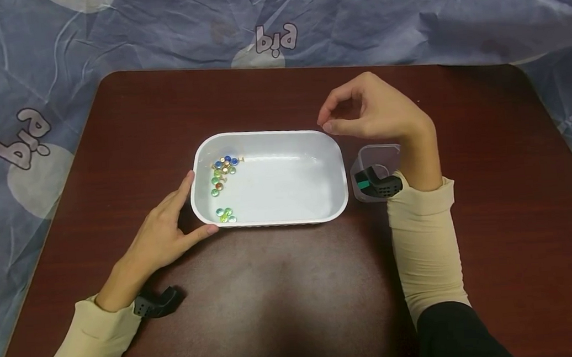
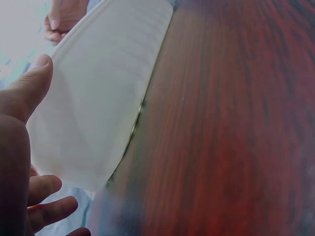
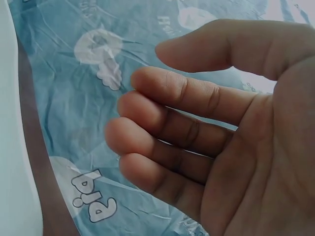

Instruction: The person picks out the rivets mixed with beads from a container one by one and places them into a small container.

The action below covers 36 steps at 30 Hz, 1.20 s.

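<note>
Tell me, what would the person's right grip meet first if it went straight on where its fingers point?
Probably the white tray, at its far right corner: in the head view, the right grip points leftward and down toward it. The grip's height is unclear, so it might pass over the edge.

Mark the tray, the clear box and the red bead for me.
Tray (image 1: pixel 286 187): head view, on the bare middle of its floor.
Clear box (image 1: pixel 384 153): head view, on its far wall.
Red bead (image 1: pixel 219 186): head view, on its upper face.
</note>
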{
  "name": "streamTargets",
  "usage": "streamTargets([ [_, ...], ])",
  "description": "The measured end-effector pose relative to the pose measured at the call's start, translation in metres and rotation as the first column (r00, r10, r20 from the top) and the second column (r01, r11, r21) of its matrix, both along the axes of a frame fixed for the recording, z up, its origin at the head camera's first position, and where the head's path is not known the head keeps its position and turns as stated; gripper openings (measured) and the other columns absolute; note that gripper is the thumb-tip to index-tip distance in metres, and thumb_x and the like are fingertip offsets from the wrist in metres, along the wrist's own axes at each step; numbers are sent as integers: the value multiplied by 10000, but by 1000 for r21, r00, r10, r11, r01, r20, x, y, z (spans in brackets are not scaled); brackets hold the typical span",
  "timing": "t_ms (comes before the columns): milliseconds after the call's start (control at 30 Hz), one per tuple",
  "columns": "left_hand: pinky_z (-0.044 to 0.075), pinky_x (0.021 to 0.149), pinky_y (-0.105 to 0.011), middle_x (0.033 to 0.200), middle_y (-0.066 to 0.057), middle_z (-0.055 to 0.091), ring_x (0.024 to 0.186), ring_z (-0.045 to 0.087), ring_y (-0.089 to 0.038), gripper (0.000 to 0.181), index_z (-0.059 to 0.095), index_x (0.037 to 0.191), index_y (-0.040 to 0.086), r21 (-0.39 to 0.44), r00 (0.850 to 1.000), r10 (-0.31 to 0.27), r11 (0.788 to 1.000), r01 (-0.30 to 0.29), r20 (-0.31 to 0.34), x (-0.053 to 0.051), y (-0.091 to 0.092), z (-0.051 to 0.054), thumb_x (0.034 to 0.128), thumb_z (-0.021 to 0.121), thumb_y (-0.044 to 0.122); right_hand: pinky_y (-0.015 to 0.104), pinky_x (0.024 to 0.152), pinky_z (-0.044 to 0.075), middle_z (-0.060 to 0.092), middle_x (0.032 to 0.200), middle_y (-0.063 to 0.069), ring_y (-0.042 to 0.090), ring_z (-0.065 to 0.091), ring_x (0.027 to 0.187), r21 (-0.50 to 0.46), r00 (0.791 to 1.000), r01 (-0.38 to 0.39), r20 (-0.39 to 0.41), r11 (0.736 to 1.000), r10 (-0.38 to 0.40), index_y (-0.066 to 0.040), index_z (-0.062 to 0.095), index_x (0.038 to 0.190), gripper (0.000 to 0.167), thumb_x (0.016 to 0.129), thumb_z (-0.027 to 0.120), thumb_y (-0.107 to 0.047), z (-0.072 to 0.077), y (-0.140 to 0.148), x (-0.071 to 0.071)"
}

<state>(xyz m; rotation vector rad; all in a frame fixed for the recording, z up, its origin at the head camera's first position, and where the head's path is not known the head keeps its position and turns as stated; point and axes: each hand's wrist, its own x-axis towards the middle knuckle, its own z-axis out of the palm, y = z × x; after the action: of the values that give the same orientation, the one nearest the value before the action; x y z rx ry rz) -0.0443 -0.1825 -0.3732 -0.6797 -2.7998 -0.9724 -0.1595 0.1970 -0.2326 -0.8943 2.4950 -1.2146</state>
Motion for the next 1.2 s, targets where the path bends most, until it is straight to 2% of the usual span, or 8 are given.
streamTargets([
  [100, 445, 950, -586, 1425, -262, 477, 1261, 503, -404, 1027, 210, 1586, 106, 3, 1000, 1, 1000, -1, -2, 1, -1, 0, 820, 796, 461, 225, 637, 502, 694, 817, 93, 173, 611, 666, -10, 1000, -25, 13, 1000, 25, 20, 734, 885, 43, 855, 707, 6, -3, -6, -1],
  [167, 443, 953, -583, 1427, -258, 478, 1264, 502, -399, 1027, 209, 1587, 115, 4, 1000, 3, 1000, -3, 0, 1, -1, -1, 819, 798, 456, 224, 660, 510, 694, 816, 89, 184, 626, 695, -9, 999, -34, 9, 999, 34, 17, 734, 884, 43, 853, 708, 4, -4, -10, -1],
  [633, 441, 957, -589, 1432, -255, 474, 1268, 500, -406, 1031, 197, 1593, 140, -19, 999, 21, 1000, -20, 36, 0, -1, -1, 817, 803, 443, 242, 696, 520, 696, 803, 53, 183, 629, 720, 28, 998, -64, -16, 998, 65, -31, 741, 870, 25, 854, 726, -44, -16, -35, -11],
  [900, 437, 966, -579, 1435, -248, 477, 1270, 502, -389, 1022, 200, 1593, 150, -2, 1000, 7, 1000, -7, 17, 0, -1, -3, 821, 795, 458, 241, 688, 506, 689, 787, 40, 175, 612, 715, 45, 991, -121, -49, 992, 123, -38, 743, 862, 33, 860, 727, -67, -16, -53, -19],
  [1200, 440, 957, -576, 1407, -254, 497, 1258, 509, -390, 1023, 199, 1592, 141, -11, 1000, 10, 1000, -10, 13, 0, -1, -1, 824, 791, 466, 265, 698, 520, 683, 778, 44, 170, 613, 715, 43, 990, -139, -16, 989, 140, -15, 742, 855, 49, 847, 721, -58, -21, -67, -21],
])
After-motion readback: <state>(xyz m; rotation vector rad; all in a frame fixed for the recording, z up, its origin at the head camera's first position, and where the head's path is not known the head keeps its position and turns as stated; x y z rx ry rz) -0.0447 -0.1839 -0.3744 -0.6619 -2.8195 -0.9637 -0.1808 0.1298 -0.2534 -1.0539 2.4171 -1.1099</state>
